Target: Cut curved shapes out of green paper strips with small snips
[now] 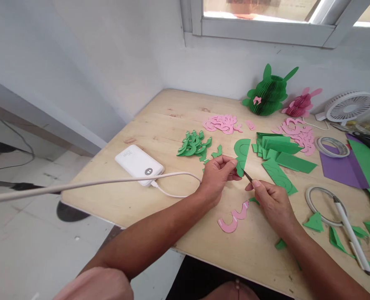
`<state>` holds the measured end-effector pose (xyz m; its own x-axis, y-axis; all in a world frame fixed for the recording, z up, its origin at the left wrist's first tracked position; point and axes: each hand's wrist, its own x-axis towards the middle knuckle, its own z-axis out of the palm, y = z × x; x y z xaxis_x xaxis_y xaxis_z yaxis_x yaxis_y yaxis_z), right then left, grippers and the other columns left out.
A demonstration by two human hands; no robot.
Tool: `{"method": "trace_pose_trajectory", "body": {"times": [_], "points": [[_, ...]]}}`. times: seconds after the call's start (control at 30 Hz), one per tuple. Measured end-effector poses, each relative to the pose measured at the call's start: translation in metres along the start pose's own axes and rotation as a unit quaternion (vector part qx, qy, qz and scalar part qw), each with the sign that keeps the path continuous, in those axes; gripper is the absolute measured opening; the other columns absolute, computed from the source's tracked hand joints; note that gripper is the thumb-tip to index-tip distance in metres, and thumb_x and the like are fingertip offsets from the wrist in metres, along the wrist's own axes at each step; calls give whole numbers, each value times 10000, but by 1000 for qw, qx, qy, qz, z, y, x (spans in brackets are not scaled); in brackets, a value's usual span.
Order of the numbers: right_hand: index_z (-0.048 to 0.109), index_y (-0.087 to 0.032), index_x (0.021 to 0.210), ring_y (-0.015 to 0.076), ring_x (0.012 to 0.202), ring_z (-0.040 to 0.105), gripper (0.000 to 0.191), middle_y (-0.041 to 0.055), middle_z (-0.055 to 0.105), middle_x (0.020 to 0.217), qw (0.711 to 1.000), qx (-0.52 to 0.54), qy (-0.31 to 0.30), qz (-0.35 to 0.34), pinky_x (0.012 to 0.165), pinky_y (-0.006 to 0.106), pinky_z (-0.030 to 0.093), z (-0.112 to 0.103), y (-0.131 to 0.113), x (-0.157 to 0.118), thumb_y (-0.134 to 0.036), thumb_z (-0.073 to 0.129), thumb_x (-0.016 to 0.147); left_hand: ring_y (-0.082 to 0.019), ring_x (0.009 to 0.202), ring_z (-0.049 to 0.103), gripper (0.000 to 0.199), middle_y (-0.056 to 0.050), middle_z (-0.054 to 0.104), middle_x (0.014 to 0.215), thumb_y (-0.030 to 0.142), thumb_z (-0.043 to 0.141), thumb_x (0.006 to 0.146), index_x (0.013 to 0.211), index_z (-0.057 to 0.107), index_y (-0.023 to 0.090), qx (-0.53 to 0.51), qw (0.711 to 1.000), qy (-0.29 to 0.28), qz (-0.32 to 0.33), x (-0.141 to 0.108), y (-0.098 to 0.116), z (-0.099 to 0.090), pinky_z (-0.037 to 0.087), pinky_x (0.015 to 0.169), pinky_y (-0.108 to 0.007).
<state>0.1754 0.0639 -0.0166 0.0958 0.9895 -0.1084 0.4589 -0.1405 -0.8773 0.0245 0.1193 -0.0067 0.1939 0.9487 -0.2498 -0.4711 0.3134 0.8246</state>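
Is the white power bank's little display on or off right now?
On: pale digits show in the dark round display on the power bank; their exact value is unclear.

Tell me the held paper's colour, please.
The paper is green, shown best in the head view.

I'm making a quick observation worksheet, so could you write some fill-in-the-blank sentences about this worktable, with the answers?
The left hand holds a scalloped paper piece coloured ____.
The white fan stands to the ____ of the pink honeycomb paper figure.
The upper tape roll lies partly on a ____ sheet.
Missing words: green; right; purple.
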Motion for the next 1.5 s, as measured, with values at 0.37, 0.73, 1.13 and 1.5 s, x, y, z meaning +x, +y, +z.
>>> {"method": "trace_pose_trajectory", "body": {"times": [0.37, 0.73, 1.13, 1.5], "points": [[684, -159, 702, 110, 448, 258, 540, -50, 294, 502, 1000, 5, -5, 13, 429, 248, 181, -1, 1, -1, -629, 465, 855, -146, 612, 645, 219, -17, 652, 603, 339, 726, 715, 715, 602, 157, 11, 1000, -6, -3, 1, 1, -1, 525, 605, -264], [686, -148, 724, 97, 434, 230, 569, -55, 270, 505, 999, 24, -22, 35, 402, 239, 149, -1, 3, 1, -658, 464, 844, -128, 576, 639, 186, -8, 652, 593, 296, 691, 747, 704, 590, 146, 47, 998, -27, 21, 3, 4, -3, 531, 596, -249], [677, -148, 709, 98, 437, 232, 554, -55, 271, 503, 999, 11, -18, 30, 401, 240, 158, -1, 1, 0, -646, 473, 839, -130, 586, 645, 206, -12, 650, 605, 322, 686, 756, 705, 586, 148, 70, 996, -30, 42, 3, 5, -3, 537, 587, -245], [683, -152, 700, 100, 444, 231, 535, -55, 266, 507, 1000, 6, -14, 15, 408, 244, 156, -1, 3, 0, -622, 475, 849, -119, 555, 630, 145, -3, 645, 591, 263, 651, 769, 711, 586, 147, 69, 996, -32, 42, 4, 5, -4, 533, 574, -238]]}}
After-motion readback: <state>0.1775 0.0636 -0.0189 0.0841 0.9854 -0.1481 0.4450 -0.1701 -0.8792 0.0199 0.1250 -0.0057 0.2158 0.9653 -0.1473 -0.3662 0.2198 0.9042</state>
